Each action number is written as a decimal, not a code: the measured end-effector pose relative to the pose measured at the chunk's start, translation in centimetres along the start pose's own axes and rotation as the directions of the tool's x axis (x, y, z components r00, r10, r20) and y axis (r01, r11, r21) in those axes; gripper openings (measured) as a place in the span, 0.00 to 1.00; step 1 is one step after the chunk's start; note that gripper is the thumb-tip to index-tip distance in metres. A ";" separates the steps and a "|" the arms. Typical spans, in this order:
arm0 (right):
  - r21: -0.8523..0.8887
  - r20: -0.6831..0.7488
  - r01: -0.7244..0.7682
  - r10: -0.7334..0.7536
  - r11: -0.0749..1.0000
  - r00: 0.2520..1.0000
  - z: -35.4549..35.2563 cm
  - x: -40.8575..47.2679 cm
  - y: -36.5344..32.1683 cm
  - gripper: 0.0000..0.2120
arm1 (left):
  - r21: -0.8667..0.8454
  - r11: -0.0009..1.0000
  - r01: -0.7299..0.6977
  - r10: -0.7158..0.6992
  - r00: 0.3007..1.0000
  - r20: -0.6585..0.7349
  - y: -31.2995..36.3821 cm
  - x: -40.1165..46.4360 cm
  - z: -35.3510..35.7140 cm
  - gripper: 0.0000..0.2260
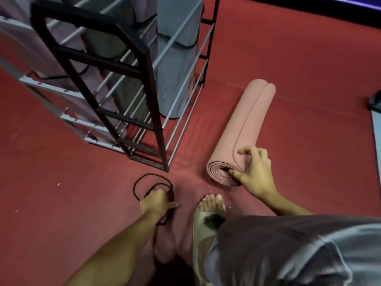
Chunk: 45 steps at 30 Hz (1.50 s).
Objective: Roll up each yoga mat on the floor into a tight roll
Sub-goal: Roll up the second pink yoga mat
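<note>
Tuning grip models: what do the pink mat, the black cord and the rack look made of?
Pink yoga mat: matte rubbery foam, probably; layered spiral at its end, no sheen.
Black cord: thin and limp, possibly elastic or braided; it lies in loose loops.
Rack: black painted metal frame with bare grey metal rods, which look straight and glossy.

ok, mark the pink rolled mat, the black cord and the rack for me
pink rolled mat (245,124): head view, upper side of the roll, mid-length.
black cord (135,185): head view, left arc of the loop on the floor.
rack (153,96): head view, black front upright of the frame.
</note>
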State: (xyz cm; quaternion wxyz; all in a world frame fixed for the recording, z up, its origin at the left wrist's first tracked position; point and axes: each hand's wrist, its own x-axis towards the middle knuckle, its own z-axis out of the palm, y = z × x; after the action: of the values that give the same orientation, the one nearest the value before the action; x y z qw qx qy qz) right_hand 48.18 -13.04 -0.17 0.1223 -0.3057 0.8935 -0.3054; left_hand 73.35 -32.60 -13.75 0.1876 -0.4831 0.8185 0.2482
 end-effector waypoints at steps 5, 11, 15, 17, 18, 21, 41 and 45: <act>-0.016 -0.004 0.026 -0.026 1.000 1.000 -0.2 -0.2 -0.4 0.30 | -0.067 0.997 -0.049 0.058 0.991 0.124 -1.2 -0.3 2.1 0.10; -0.090 -0.028 0.124 -0.127 0.988 0.992 -3.3 0.0 -1.0 0.29 | -0.487 0.848 -0.208 0.223 0.974 -0.028 1.3 -1.4 -1.8 0.07; -0.234 -0.020 0.255 -0.267 0.938 0.964 -8.0 0.5 -1.5 0.27 | -0.592 0.752 -0.289 0.226 0.957 -0.180 7.6 -3.1 -7.4 0.05; -0.330 -0.017 0.303 -0.326 0.894 0.945 -11.4 1.0 -1.7 0.26 | -0.572 0.716 -0.399 0.271 0.915 -0.299 12.3 -3.9 -10.9 0.05; -0.378 -0.013 0.317 -0.347 0.870 0.938 -13.2 1.3 -1.8 0.27 | -0.550 0.696 -0.462 0.309 0.884 -0.352 15.1 -4.3 -12.7 0.05; -0.476 0.011 0.320 -0.358 0.819 0.933 -19.0 1.8 -2.6 0.35 | -0.404 0.619 -0.674 0.480 0.732 -0.484 24.7 -5.9 -18.6 0.04; -0.123 -0.323 0.047 -0.085 0.991 0.943 -40.4 -5.3 -3.6 0.31 | -0.191 0.304 -0.933 0.952 0.307 0.017 43.7 -26.1 -31.8 0.21; -0.103 -0.393 0.010 -0.050 0.995 0.918 -39.7 -3.3 -4.4 0.24 | -0.137 0.293 -0.946 0.955 0.296 0.003 41.7 -25.0 -31.6 0.33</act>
State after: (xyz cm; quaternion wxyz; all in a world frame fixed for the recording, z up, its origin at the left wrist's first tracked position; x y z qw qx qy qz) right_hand 36.72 4.95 33.77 -0.0807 -0.2571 0.9090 -0.3179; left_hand 45.91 -16.66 34.81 0.0117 0.0968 0.9218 0.3751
